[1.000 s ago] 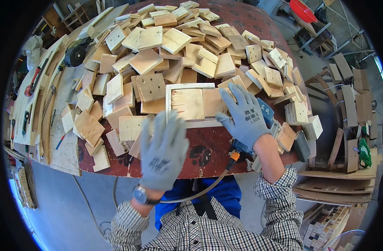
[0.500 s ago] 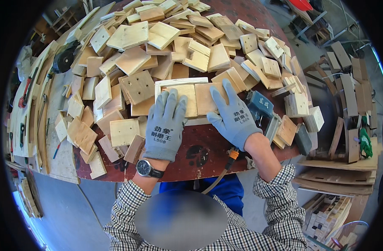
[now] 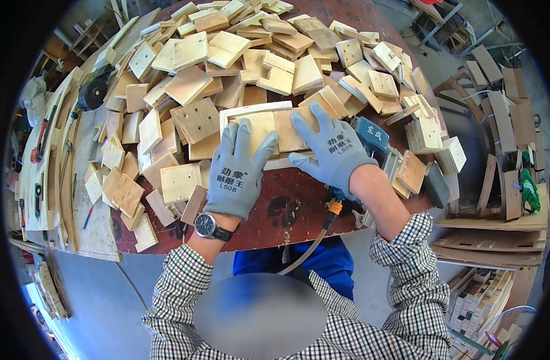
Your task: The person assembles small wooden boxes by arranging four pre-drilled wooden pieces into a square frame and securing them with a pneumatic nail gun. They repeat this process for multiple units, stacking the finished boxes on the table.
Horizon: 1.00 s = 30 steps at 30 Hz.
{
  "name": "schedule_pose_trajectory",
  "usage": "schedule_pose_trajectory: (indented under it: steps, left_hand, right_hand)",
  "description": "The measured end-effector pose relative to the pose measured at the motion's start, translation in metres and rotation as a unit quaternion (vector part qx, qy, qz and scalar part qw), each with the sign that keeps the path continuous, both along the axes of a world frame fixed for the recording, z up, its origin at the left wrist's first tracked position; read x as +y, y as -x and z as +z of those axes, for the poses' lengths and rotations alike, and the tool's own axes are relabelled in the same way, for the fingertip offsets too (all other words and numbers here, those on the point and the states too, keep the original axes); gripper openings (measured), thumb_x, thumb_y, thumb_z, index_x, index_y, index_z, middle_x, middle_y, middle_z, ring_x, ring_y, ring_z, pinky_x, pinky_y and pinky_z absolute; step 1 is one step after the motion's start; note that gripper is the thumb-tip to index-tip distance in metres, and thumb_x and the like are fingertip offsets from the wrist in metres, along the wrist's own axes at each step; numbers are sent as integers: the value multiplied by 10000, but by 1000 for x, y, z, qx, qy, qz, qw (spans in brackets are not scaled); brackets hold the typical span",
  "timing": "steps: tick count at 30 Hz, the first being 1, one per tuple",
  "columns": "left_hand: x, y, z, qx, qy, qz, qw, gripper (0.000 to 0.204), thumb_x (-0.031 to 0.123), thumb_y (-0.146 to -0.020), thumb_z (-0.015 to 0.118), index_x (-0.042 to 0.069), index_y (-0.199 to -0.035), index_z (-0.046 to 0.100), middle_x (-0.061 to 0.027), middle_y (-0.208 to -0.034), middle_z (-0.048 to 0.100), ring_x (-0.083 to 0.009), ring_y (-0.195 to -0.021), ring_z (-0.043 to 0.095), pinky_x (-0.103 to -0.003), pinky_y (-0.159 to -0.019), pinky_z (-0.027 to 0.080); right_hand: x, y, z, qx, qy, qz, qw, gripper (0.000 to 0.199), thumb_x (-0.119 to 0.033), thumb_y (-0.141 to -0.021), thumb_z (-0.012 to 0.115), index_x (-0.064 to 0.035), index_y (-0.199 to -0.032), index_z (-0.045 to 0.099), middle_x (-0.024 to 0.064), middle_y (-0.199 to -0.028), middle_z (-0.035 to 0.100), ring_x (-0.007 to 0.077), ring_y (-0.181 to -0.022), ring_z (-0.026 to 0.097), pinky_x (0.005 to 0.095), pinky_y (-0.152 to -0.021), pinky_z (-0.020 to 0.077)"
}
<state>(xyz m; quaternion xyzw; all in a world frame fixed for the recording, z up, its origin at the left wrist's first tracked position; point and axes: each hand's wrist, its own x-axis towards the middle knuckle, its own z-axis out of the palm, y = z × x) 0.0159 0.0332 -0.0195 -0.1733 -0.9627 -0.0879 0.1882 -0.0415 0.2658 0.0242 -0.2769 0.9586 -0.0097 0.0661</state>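
Note:
Both my hands wear grey gloves with dark lettering. My left hand [image 3: 236, 171] lies over the left end of a small wooden assembly, fingers stretched and thumb out to the side. Under its fingertips is a pale wooden board [image 3: 262, 128]. A browner wooden board [image 3: 287, 133] sits right beside it, and the fingers of my right hand [image 3: 335, 151] rest at its right end, spread apart. Along the boards' far side runs a narrow pale strip [image 3: 257, 108]; another light edge [image 3: 281, 164] shows along the near side. My fingers cover both ends of the assembly.
Loose wooden pieces [image 3: 191, 51] are heaped across the far and left parts of the dark red table [image 3: 257, 231]. A teal power tool [image 3: 370, 137] lies by my right hand, with a hose [image 3: 308, 249] running off the near edge. Hand tools [image 3: 41, 144] lie at far left.
Both thumbs have spread further from the fingers. My right hand has shifted slightly, with its thumb now lifted out along the near edge. The whole view has moved a little.

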Motion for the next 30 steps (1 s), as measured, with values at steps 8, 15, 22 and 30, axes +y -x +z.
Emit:
schedule_pose_trajectory:
  steps: [8, 15, 22, 30]
  left_hand:
    - [2, 1, -4, 22, 11, 11, 1000, 608, 99, -915, 667, 251, -1500, 607, -241, -1519, 530, -459, -1406, 513, -535, -1114, 493]
    - [-4, 5, -17, 45, -8, 0, 999, 508, 127, -918, 644, 160, -1424, 616, -250, -1521, 535, -437, -1422, 509, -492, -1052, 489]
    - [0, 3, -5, 24, -44, -1, 999, 463, 132, -900, 700, 147, -1362, 673, -216, -1526, 545, -438, -1429, 511, -522, -1105, 510]
    - [-19, 7, -7, -3, -40, -54, 998, 578, 130, -887, 724, 156, -1458, 636, -183, -1548, 548, -414, -1434, 506, -481, -1202, 440]
  right_hand:
    - [4, 14, -11, 16, 99, -10, 995, 782, -469, -875, 819, -169, -1511, 477, 216, -1597, 420, 429, -1371, 558, 503, -1137, 488]
    - [15, -63, 30, 26, 175, -57, 983, 826, -372, -726, 925, -87, -1383, 514, 189, -1419, 531, 416, -1222, 629, 486, -1035, 532]
    - [-8, -127, -16, -27, 166, -22, 986, 859, -425, -763, 881, -89, -1455, 499, 213, -1521, 478, 381, -1194, 625, 483, -1045, 497]
    - [25, -134, 0, 78, 387, -218, 892, 451, -414, -927, 767, -17, -1128, 692, 193, -1100, 706, 375, -1043, 684, 479, -902, 548]
